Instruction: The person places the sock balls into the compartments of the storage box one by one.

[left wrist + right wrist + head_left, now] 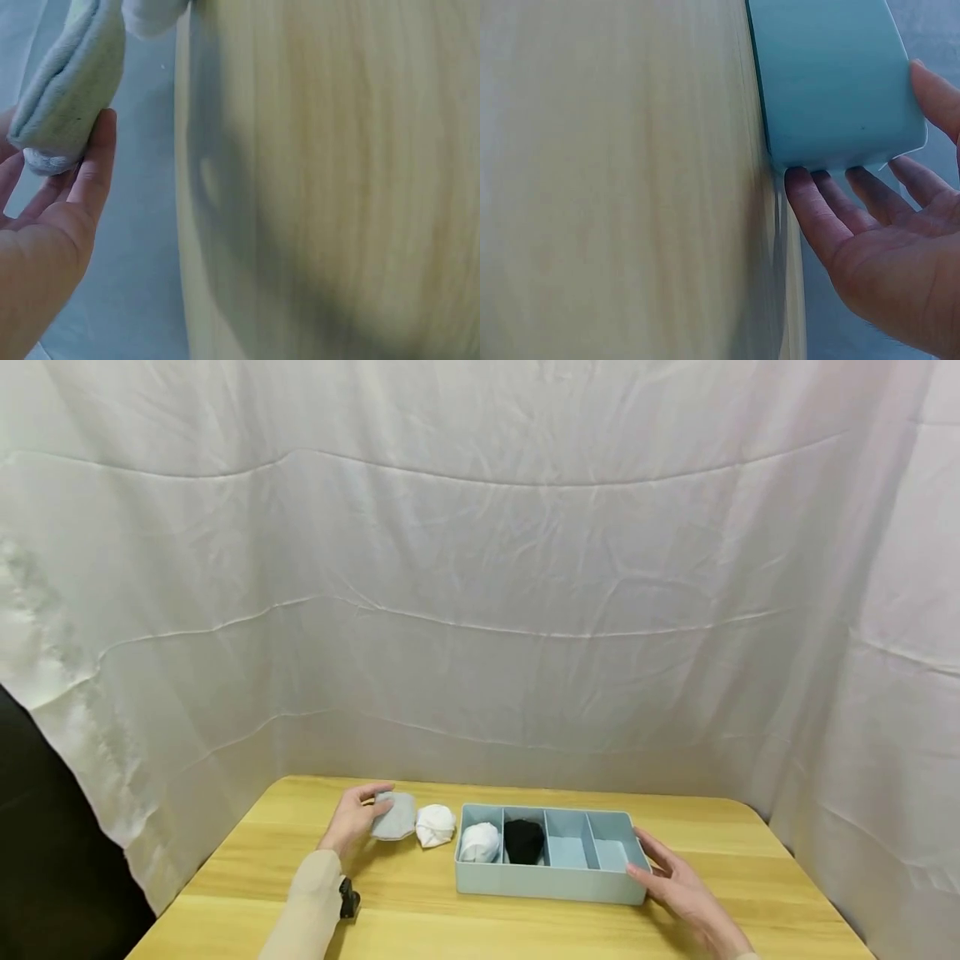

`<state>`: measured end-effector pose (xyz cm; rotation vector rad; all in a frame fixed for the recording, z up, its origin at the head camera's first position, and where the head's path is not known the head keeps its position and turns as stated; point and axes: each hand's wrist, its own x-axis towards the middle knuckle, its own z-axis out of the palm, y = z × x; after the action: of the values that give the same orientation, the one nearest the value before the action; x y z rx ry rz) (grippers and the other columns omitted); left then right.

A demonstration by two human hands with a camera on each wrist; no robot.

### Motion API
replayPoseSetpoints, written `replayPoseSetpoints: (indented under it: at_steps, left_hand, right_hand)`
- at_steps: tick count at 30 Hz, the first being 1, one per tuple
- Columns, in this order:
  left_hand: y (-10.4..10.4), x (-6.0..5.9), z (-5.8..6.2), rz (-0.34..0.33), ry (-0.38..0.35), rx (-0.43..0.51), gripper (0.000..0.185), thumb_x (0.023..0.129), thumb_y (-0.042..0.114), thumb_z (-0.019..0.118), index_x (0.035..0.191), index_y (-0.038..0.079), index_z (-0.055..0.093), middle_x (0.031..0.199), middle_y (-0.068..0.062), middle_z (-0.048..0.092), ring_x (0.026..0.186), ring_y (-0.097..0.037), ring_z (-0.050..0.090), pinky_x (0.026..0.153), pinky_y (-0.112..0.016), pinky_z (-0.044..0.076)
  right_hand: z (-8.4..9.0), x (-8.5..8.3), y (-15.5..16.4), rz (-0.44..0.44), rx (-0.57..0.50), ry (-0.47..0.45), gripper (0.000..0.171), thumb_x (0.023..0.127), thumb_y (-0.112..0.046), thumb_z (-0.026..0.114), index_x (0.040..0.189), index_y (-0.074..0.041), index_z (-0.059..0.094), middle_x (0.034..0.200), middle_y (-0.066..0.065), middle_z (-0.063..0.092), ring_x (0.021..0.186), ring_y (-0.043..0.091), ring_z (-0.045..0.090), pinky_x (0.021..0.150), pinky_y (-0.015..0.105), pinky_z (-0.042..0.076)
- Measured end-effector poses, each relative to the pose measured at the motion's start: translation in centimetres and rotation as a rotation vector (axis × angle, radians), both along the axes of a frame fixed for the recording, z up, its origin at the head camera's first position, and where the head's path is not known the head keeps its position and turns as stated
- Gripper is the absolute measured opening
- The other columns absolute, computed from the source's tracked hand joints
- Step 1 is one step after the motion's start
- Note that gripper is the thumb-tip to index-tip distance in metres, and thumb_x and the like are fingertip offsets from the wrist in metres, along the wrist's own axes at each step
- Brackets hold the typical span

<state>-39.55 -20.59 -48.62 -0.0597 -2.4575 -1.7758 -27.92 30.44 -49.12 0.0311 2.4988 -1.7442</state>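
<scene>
On the left, my left hand (356, 817) pinches a folded grey sock (395, 816) between thumb and fingers, holding it above the table. Its thick, soft folds (79, 82) show close up in the left wrist view. Just right of it, a white balled sock (435, 825) lies on the table. A pale blue divided box (551, 883) stands in the middle, with a white balled sock (480, 842) in its leftmost compartment and a black one (524, 841) beside it. My right hand (681, 887) grips the box's right end, thumb at the front corner, fingers against the end wall (840, 161).
The two right compartments (568, 839) of the box show bare floors. A wooden table (405, 927) carries everything, and pale curtains (480, 677) hang behind it and along both sides. A small black device (349, 898) sits at my left wrist.
</scene>
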Motion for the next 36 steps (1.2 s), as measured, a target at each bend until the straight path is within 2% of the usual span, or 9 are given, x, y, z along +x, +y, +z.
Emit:
replayPoseSetpoints:
  at_steps: [4, 12, 16, 20, 24, 27, 32, 36]
  left_hand:
    - [0.7, 0.3, 0.5, 0.000, 0.016, 0.015, 0.035, 0.093, 0.010, 0.066, 0.127, 0.005, 0.065, 0.128, -0.021, 0.060, 0.104, -0.024, 0.061, 0.075, -0.024, 0.053]
    - [2.2, 1.5, 0.4, -0.033, 0.057, 0.006, 0.038, 0.091, 0.009, 0.068, 0.129, 0.010, 0.065, 0.127, -0.017, 0.063, 0.112, -0.027, 0.060, 0.080, -0.025, 0.051]
    - [3.1, 1.9, 0.8, -0.066, 0.062, 0.030, 0.044, 0.092, 0.009, 0.068, 0.135, 0.011, 0.059, 0.130, -0.018, 0.061, 0.111, -0.027, 0.060, 0.078, -0.025, 0.052]
    - [3.7, 2.0, 1.3, -0.095, 0.067, 0.050, 0.048, 0.092, 0.010, 0.068, 0.138, 0.011, 0.056, 0.134, -0.020, 0.058, 0.116, -0.031, 0.059, 0.082, -0.030, 0.054]
    - [4.2, 2.0, 1.8, -0.096, 0.102, 0.052, 0.046, 0.092, 0.011, 0.069, 0.136, 0.010, 0.058, 0.133, -0.020, 0.059, 0.117, -0.034, 0.059, 0.085, -0.033, 0.054]
    - [4.8, 2.0, 1.9, -0.095, 0.131, 0.050, 0.046, 0.091, 0.012, 0.069, 0.136, 0.011, 0.058, 0.131, -0.018, 0.061, 0.115, -0.032, 0.060, 0.086, -0.029, 0.053]
    - [6.1, 2.1, 1.6, -0.091, 0.203, 0.080, 0.045, 0.090, 0.010, 0.070, 0.134, 0.006, 0.059, 0.125, -0.021, 0.064, 0.105, -0.028, 0.065, 0.080, -0.021, 0.052]
    - [7.1, 2.5, 1.2, -0.075, 0.209, 0.131, 0.044, 0.090, 0.007, 0.070, 0.132, 0.004, 0.060, 0.120, -0.022, 0.066, 0.097, -0.024, 0.067, 0.075, -0.019, 0.053]
  right_hand:
    - [0.1, 0.1, 0.1, 0.003, 0.000, 0.010, 0.076, 0.095, -0.029, 0.065, 0.156, -0.012, 0.024, 0.160, 0.026, 0.015, 0.140, 0.052, 0.028, 0.106, 0.053, 0.042]
    - [0.1, 0.2, 0.1, -0.002, -0.002, 0.017, 0.076, 0.095, -0.028, 0.065, 0.156, -0.012, 0.024, 0.160, 0.026, 0.015, 0.140, 0.052, 0.029, 0.106, 0.054, 0.042]
    - [0.0, 0.1, 0.1, -0.004, -0.001, 0.018, 0.076, 0.095, -0.028, 0.065, 0.156, -0.011, 0.024, 0.160, 0.026, 0.016, 0.140, 0.052, 0.029, 0.106, 0.054, 0.042]
    - [0.0, 0.1, 0.1, -0.006, 0.003, 0.017, 0.076, 0.095, -0.029, 0.065, 0.156, -0.011, 0.024, 0.160, 0.026, 0.016, 0.139, 0.053, 0.029, 0.105, 0.054, 0.043]
    - [-0.1, 0.1, 0.0, -0.005, -0.010, 0.016, 0.076, 0.095, -0.028, 0.065, 0.156, -0.011, 0.024, 0.160, 0.026, 0.015, 0.140, 0.052, 0.029, 0.105, 0.053, 0.043]
    - [-0.2, 0.1, 0.1, -0.004, -0.023, 0.019, 0.075, 0.096, -0.027, 0.064, 0.156, -0.011, 0.024, 0.160, 0.026, 0.014, 0.140, 0.052, 0.028, 0.106, 0.052, 0.042]
    - [-0.2, 0.2, 0.2, -0.001, 0.001, 0.024, 0.076, 0.095, -0.030, 0.064, 0.157, -0.012, 0.023, 0.160, 0.026, 0.014, 0.140, 0.052, 0.027, 0.108, 0.052, 0.041]
    - [-0.1, 0.2, 0.2, 0.001, 0.009, 0.017, 0.076, 0.095, -0.031, 0.065, 0.157, -0.013, 0.024, 0.161, 0.025, 0.015, 0.141, 0.052, 0.026, 0.108, 0.054, 0.040]
